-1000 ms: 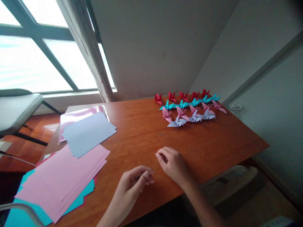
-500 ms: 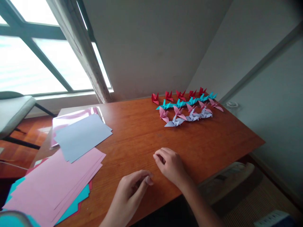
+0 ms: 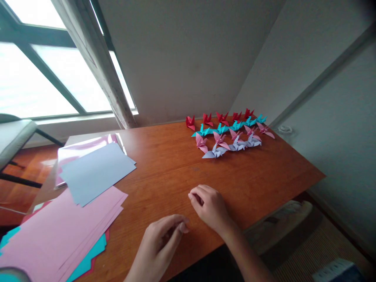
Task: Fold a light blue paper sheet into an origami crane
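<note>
**A:** What does the table (image 3: 164, 164) look like?

**B:** It is reddish-brown wood with a smooth, slightly shiny top, and it fills the middle of the view. Its far edge runs along the wall under the window.

**A:** And the paper on it?

**B:** A fanned pile of pink sheets (image 3: 64, 227) lies at the table's near left corner, with teal sheets (image 3: 88, 256) peeking out beneath. A grey-blue sheet (image 3: 94, 172) lies on top of the pile's far end, further in on the table's left side.

**A:** Where is the left hand (image 3: 163, 239)?

**B:** At the table's near edge, just right of the pink sheets but not touching them. Its fingers are curled in and the thumb tip meets the forefinger. Nothing shows between them.

**A:** The right hand (image 3: 210, 207)?

**B:** A little further in on the table, close to the left one but apart from it. It is bent into a loose fist, knuckles up, with the fingertips resting on the bare wood. It grips nothing that I can see.

**A:** Anything else up there?

**B:** Folded paper birds (image 3: 227, 133) stand in rows at the table's far right corner, well apart from both hands: red at the back, then teal, pink, and grey-blue nearest
</note>
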The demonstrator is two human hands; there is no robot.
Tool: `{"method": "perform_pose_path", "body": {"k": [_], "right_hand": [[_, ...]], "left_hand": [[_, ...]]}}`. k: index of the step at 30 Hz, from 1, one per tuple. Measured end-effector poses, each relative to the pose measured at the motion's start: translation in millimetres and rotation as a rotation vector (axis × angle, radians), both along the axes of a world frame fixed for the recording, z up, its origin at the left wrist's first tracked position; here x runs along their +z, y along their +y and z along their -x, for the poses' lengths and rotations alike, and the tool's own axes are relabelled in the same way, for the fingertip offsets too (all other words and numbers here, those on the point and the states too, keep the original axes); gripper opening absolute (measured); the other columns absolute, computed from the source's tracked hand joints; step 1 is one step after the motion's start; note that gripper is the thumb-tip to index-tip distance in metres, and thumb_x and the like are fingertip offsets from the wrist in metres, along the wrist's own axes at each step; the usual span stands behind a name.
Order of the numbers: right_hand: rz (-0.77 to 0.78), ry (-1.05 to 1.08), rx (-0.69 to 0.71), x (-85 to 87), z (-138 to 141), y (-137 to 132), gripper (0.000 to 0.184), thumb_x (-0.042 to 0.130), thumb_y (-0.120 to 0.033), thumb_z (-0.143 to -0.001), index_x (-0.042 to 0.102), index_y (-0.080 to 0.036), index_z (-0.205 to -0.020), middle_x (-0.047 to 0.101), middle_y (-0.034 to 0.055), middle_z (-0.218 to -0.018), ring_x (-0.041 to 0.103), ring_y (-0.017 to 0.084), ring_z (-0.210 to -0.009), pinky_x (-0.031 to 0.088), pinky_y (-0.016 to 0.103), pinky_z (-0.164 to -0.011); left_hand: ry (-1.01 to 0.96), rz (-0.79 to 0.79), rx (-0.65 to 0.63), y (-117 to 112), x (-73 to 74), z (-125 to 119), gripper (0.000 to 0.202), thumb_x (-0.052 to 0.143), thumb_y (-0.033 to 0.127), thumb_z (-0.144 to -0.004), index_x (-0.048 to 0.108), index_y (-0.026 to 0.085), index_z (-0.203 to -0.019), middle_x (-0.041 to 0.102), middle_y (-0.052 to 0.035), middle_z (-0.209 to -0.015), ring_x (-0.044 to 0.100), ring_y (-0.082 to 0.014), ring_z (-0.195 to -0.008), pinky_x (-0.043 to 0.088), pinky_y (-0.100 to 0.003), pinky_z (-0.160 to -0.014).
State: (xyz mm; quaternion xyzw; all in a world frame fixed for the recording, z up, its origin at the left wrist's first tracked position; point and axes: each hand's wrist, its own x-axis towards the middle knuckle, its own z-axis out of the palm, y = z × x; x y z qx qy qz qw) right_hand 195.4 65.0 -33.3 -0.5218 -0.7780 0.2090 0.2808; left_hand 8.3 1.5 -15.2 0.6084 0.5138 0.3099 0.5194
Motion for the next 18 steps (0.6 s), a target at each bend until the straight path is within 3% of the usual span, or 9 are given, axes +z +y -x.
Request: {"method": "perform_pose_path", "body": {"k": [18], "right_hand": [[-0.01, -0.001, -0.001, -0.5, 0.2, 0.0, 0.017, 0.052, -0.019, -0.093, 0.057, -0.022, -0.078, 0.063, 0.0011, -0.075, 0.057, 0.016, -0.071, 0.04, 0.028, -0.068]], "left_hand": [[0.001, -0.015, 0.013, -1.4, -2.3, -0.2, 0.025, 0.052, 0.039, -0.096, 0.069, 0.021, -0.096, 0.074, -0.0058, -0.088, 0.068, -0.0183, -0.082, 0.051, -0.021, -0.077]]}}
